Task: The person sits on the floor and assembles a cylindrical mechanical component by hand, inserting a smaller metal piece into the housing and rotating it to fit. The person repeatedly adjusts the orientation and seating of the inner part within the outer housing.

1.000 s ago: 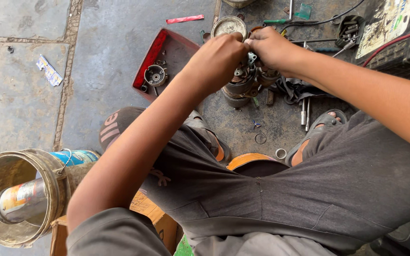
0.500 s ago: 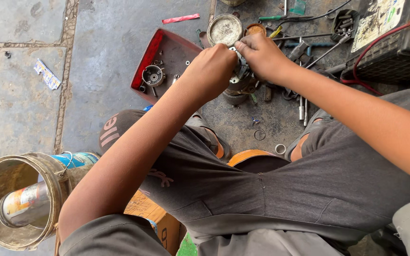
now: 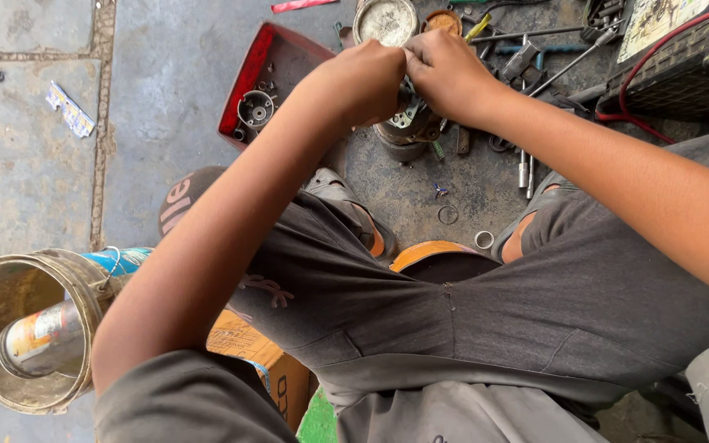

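Note:
Both hands meet over a greasy round metal motor part (image 3: 404, 123) that stands on the oily concrete floor between my feet. My left hand (image 3: 363, 82) is closed over its top from the left. My right hand (image 3: 445, 74) grips the same part from the right, fingertips touching those of the left. The hands hide most of the part; only its lower housing shows.
A red tray (image 3: 244, 82) with a round metal piece (image 3: 256, 108) lies left of the hands. A round tin (image 3: 386, 20), wrenches and sockets (image 3: 527, 168), a black battery with red cable (image 3: 683, 57) lie behind. A rusty bucket (image 3: 22, 328) holding a can stands near left.
The view has shifted so hands and part sit higher and nearer in frame. Both hands stay clasped on the metal part, with small shifts of the fingers.

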Demonstrator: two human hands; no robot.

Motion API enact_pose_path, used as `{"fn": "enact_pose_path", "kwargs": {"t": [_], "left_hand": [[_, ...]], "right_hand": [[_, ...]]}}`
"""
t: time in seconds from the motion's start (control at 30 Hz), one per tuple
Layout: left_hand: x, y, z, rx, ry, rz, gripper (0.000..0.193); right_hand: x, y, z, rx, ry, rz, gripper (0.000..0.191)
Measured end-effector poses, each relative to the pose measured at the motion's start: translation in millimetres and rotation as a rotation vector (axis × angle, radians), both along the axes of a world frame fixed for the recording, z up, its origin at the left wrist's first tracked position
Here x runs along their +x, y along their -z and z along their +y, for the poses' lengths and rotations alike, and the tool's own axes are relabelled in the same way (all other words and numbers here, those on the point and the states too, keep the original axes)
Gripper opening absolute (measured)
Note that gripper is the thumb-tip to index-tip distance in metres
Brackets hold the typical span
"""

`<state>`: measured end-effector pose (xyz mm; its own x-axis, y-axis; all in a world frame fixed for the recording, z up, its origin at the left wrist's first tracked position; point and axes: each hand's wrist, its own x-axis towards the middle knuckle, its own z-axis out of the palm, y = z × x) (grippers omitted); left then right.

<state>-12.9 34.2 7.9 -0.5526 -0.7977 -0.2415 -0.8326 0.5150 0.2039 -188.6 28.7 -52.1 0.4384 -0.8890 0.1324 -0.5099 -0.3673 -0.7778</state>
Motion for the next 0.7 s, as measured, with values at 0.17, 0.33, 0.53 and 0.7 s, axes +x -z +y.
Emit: {"fn": "enact_pose_path", "kwargs": {"t": [0.17, 0.33, 0.53, 0.7], "left_hand": [[-3, -5, -13, 0.272, -0.128, -0.086, 0.043], [4, 1, -15, 0.329, -0.249, -0.107, 0.051], [19, 20, -10, 0.2, -0.242, 0.032, 0.049], [4, 21, 50, 0.335, -0.015, -0.136, 0.046]], "right_hand": [[1, 1, -1, -0.086, -0.044, 0.03, 0.03], [2, -3, -12, 0.007, -0.159, -0.023, 0.03], [-5, -16, -21, 0.476, -0.187, 0.02, 0.029], [-31, -24, -32, 0.676, -0.122, -0.065, 0.038]]}}
